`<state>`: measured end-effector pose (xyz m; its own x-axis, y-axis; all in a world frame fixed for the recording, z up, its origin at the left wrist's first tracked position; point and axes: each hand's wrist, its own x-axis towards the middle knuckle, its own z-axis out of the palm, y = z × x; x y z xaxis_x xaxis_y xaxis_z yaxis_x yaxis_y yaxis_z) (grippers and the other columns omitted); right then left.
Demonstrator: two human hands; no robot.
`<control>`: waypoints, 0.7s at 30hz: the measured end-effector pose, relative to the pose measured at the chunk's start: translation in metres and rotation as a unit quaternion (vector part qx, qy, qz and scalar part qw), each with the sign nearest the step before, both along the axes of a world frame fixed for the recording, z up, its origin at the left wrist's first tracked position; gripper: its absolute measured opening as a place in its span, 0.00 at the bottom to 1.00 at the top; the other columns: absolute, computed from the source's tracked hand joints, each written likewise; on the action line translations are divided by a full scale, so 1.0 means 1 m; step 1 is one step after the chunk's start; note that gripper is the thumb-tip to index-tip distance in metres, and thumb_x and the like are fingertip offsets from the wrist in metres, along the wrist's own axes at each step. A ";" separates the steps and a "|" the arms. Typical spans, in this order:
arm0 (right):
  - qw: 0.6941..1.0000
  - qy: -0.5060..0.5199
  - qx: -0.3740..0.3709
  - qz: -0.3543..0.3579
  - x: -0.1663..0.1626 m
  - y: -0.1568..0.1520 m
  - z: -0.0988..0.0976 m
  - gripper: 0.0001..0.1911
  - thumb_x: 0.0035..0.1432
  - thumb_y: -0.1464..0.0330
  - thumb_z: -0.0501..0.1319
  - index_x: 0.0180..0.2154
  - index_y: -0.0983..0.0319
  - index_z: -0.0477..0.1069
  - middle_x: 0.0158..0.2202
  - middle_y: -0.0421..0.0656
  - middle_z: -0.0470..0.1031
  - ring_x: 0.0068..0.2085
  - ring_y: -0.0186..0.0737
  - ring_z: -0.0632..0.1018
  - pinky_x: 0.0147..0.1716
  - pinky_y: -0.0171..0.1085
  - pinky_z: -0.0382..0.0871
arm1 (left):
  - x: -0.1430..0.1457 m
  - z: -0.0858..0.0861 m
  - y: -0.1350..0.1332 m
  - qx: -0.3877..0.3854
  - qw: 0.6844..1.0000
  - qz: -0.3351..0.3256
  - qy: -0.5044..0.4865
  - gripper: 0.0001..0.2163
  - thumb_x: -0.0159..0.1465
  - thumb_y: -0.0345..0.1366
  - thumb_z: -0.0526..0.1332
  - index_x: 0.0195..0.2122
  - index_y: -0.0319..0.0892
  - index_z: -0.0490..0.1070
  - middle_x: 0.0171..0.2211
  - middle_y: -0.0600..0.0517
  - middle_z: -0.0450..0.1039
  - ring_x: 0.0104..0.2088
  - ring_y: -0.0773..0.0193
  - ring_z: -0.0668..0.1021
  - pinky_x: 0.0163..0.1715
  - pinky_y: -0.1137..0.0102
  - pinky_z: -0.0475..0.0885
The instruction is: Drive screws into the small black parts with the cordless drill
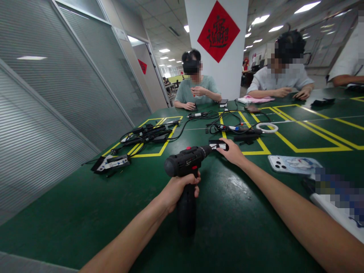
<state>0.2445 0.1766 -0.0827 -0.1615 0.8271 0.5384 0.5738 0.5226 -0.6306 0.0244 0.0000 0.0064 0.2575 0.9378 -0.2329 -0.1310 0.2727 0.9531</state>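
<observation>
The left hand (184, 185) is wrapped around the handle of a black drill (183, 163), in the middle of the view over the green desk (99, 212). The drill's nose points to 2 o'clock, at a small block (216, 145), black and white. The right hand (231, 151) is pinching that block. I cannot tell if the drill's tip touches it.

From the drill, a phone (294, 164) lies at 3 o'clock, a white ring (266, 124) at 2, and a strip (118, 162) at 9. A person (197, 89) sits at 12 o'clock.
</observation>
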 end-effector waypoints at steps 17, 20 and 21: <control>1.000 0.002 -0.005 0.003 0.000 0.000 0.001 0.24 0.52 0.61 0.61 0.52 0.58 0.65 0.47 0.46 0.69 0.46 0.44 0.73 0.49 0.43 0.65 | 0.000 0.000 0.000 -0.002 1.000 -0.006 0.012 0.08 0.54 0.29 0.56 0.36 0.38 0.66 0.28 0.54 0.63 0.20 0.70 0.70 0.23 0.72 0.63; 1.000 0.003 -0.003 0.002 0.000 0.000 0.000 0.24 0.52 0.61 0.60 0.51 0.58 0.65 0.47 0.46 0.69 0.46 0.44 0.73 0.49 0.44 0.65 | 0.000 -0.001 0.000 0.006 1.000 -0.009 0.008 0.08 0.54 0.29 0.56 0.36 0.38 0.66 0.28 0.54 0.63 0.20 0.70 0.70 0.24 0.72 0.64; 1.000 0.003 -0.003 0.002 0.000 0.001 0.000 0.24 0.52 0.61 0.61 0.51 0.58 0.65 0.47 0.46 0.69 0.46 0.44 0.73 0.49 0.43 0.65 | 0.000 -0.001 0.000 0.006 1.000 -0.008 0.008 0.08 0.54 0.29 0.56 0.36 0.38 0.66 0.28 0.53 0.63 0.20 0.70 0.70 0.24 0.72 0.64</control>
<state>0.2444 0.1771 -0.0827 -0.1619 0.8294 0.5347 0.5685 0.5213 -0.6364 0.0245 -0.0002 0.0058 0.2697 0.9363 -0.2249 -0.1118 0.2624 0.9585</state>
